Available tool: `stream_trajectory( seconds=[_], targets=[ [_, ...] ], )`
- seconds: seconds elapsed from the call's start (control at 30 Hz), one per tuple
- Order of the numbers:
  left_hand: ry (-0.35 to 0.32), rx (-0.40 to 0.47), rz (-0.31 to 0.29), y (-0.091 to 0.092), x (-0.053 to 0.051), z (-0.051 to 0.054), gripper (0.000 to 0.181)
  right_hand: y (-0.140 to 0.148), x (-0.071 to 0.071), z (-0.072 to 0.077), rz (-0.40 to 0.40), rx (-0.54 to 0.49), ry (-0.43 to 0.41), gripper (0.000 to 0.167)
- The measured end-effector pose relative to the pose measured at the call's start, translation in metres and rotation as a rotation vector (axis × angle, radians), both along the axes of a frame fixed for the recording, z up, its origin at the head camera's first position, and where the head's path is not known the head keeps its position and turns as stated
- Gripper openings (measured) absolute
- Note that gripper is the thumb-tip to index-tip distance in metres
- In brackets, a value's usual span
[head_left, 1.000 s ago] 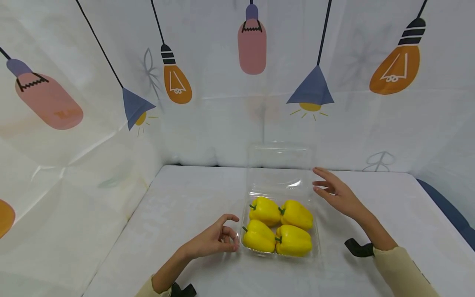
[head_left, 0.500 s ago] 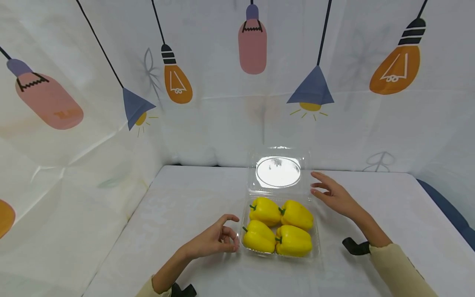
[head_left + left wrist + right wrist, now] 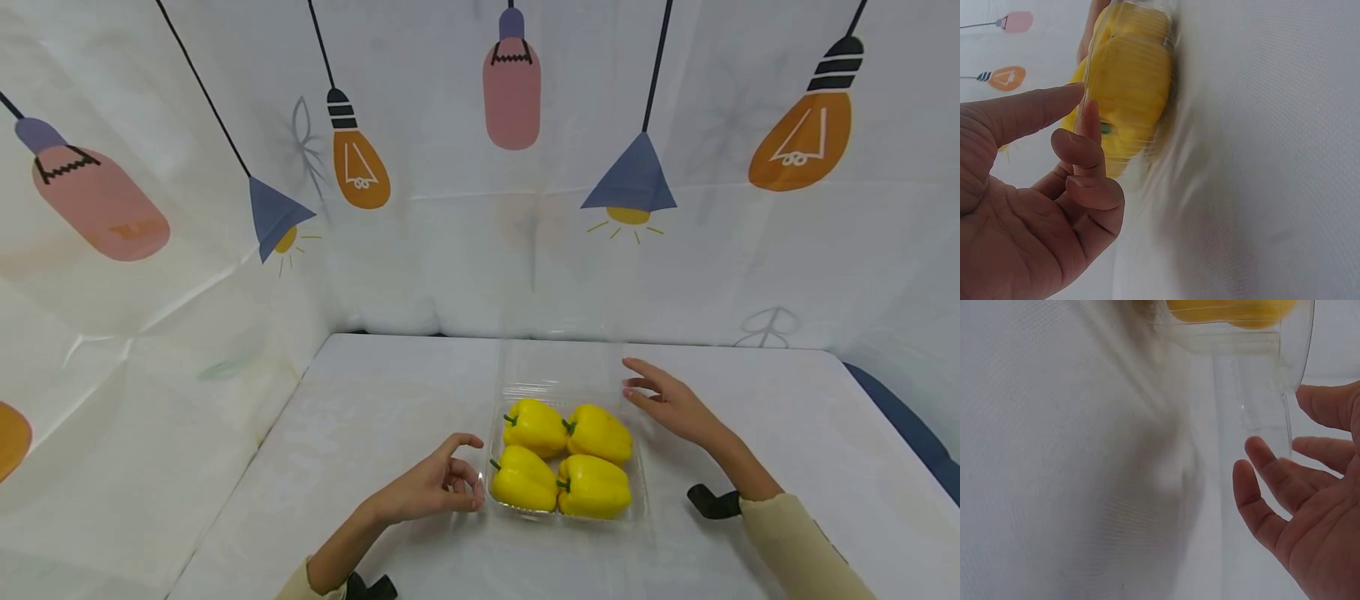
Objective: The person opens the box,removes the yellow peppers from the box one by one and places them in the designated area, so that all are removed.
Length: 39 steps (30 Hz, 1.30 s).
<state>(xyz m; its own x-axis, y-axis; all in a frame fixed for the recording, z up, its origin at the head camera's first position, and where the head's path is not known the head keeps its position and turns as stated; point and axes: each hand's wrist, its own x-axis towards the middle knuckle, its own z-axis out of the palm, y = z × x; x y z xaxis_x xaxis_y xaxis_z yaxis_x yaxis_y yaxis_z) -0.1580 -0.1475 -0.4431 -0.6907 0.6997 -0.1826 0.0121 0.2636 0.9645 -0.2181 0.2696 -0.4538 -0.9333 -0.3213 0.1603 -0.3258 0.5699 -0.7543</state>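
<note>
The clear box (image 3: 641,487) sits on the tabletop (image 3: 397,392), just right of the left hand (image 3: 427,485), with four yellow peppers (image 3: 592,487) lying in it, two near and two far. Its see-through lid (image 3: 525,367) is raised beyond the far rim, though its tilt is hard to read. The step in hand seems to be working the lid, so the box is best kept steady from its left side while the lid is led by its edge. The left hand's fingers are loosely bent, their tips beside the box's left wall, perhaps touching it; no firm hold shows. The right hand (image 3: 675,408) has its fingers parted and slightly bent at the lid's right edge; they seem to touch it, with no grip that shows. Light, even pressure should suit such thin plastic, as a pull on one corner could twist it. Beyond the tabletop hangs a white sheet (image 3: 450,275) printed with lamps
</note>
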Motion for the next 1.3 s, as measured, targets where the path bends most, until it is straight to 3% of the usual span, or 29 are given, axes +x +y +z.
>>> stream_trajectory(
  seconds=[0.53,1.3],
  targets=[
    [0.002,0.013,-0.005,0.001,0.001,-0.002,0.072,0.002,-0.001,-0.014,-0.045,0.035,-0.077,0.058],
    [0.042,-0.006,-0.03,-0.002,-0.001,-0.002,0.072,0.012,0.013,-0.003,-0.054,0.073,-0.014,0.054]
  ],
)
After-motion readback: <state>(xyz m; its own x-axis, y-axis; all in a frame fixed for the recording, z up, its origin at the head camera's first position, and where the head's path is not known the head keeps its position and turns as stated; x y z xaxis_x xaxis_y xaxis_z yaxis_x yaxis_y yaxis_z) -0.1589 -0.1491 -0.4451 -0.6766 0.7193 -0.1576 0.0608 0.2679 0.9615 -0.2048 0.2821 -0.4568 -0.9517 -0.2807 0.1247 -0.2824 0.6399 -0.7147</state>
